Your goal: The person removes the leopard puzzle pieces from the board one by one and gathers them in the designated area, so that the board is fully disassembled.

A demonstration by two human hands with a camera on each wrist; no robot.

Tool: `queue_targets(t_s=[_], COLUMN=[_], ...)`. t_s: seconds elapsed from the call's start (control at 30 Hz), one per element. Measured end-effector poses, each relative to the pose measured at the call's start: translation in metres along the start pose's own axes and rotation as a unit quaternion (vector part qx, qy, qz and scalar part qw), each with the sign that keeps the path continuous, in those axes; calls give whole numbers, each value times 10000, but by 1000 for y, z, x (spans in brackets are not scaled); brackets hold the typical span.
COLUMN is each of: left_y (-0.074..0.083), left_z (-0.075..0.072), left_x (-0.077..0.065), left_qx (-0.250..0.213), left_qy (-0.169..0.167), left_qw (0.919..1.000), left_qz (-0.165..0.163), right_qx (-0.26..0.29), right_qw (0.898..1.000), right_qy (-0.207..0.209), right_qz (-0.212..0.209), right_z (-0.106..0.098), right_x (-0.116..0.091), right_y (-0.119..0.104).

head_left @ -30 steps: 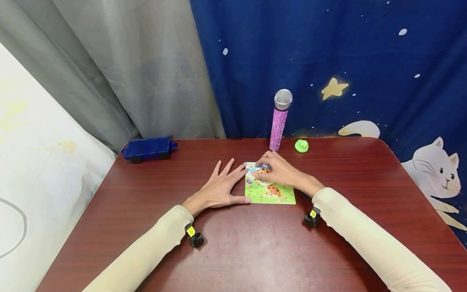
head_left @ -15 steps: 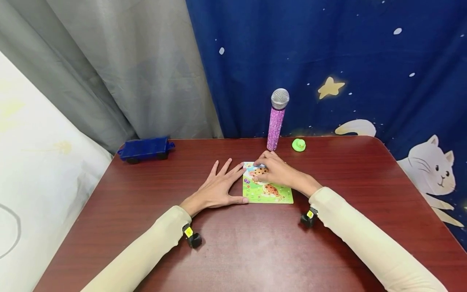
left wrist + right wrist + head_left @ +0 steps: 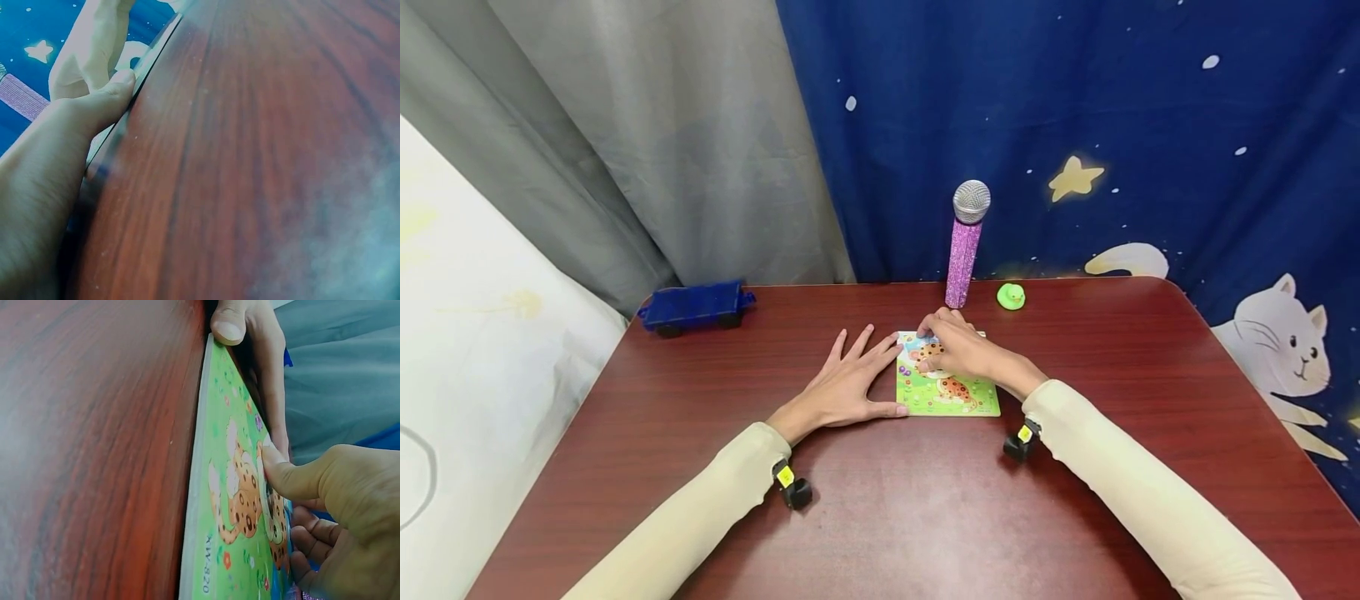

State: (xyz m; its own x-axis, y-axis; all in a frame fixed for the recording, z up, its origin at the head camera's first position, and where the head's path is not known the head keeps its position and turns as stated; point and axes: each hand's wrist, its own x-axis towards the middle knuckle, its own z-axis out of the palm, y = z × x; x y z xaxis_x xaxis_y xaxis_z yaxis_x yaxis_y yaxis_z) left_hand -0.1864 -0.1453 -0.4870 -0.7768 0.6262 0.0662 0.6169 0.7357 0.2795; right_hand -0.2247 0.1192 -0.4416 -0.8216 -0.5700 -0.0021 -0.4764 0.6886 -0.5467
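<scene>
A square, thick board [image 3: 936,406] with a cartoon leopard on a green meadow lies flat on the table. Along its left edge my left hand [image 3: 844,388] is spread, fingers straight, with the thumb at the near corner and fingertips at the far one. My right hand [image 3: 967,348] arches over the upper part of the board, its thumb and curled fingers pinching at the leopard's head. In the right wrist view, the right thumb [image 3: 290,477] rests on the printed face [image 3: 222,450], marked XW-820. The palm hides part of the picture.
A pink glittery microphone [image 3: 962,265] stands upright behind my right hand. Right of it sits a small green rubber duck [image 3: 1011,297]. A blue toy wagon [image 3: 694,307] stands at the far left. Curtains [image 3: 925,100] hang behind the table's back edge.
The head view has shifted slightly, so everything sits a little further left. Both hands stay at the board in nearly the same pose; the right forearm has moved in slightly.
</scene>
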Motion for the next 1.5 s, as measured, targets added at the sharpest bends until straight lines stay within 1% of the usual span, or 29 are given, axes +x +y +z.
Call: queue_targets(t_s=[0.2, 0.33, 0.43, 0.5, 0.57, 0.63, 0.77, 0.9, 1.07, 1.3, 1.5], left_y=[1, 2, 2, 2, 2, 2, 2, 2, 1, 1, 0], left_z=[0, 0, -1, -1, -2, -2, -3, -2, -1, 1, 1], left_x=[1, 1, 0, 0, -1, -1, -2, -1, 0, 0, -1], left_qx=[24, 57, 79, 59, 66, 67, 73, 104, 144, 237, 226], left_qy=[-26, -67, -60, -53, -50, -48, -42, -41, -45, 2, 67], left_qw=[10000, 10000, 9999, 10000, 10000, 10000, 10000, 9999, 9999, 9997, 9997], left_qz=[-10, -15, -18, -16, -14, -5, 13, 11, -3, 24, 57], right_qx=[202, 332, 545, 784, 1034, 1256, 1418, 1426, 1509, 1237, 1145], right_qw=[9996, 9975, 9924, 9886, 9855, 9830, 9794, 9771, 9757, 9756, 9745], right_qy=[175, 606, 1004, 1166, 1245, 1279, 1418, 1560, 1587, 1812, 1924], right_qz=[50, -173, -465, -538, -511, -395, -258, -253, -125, 20, 138], right_z=[1, 2, 4, 5, 3, 1, -5, -11, -18, -29, -37], right_x=[0, -1, 0, 1, 0, -1, -7, -14, -25, -40, -52], right_y=[-1, 1, 5, 6, 5, 4, 3, 9, 18, 32, 45])
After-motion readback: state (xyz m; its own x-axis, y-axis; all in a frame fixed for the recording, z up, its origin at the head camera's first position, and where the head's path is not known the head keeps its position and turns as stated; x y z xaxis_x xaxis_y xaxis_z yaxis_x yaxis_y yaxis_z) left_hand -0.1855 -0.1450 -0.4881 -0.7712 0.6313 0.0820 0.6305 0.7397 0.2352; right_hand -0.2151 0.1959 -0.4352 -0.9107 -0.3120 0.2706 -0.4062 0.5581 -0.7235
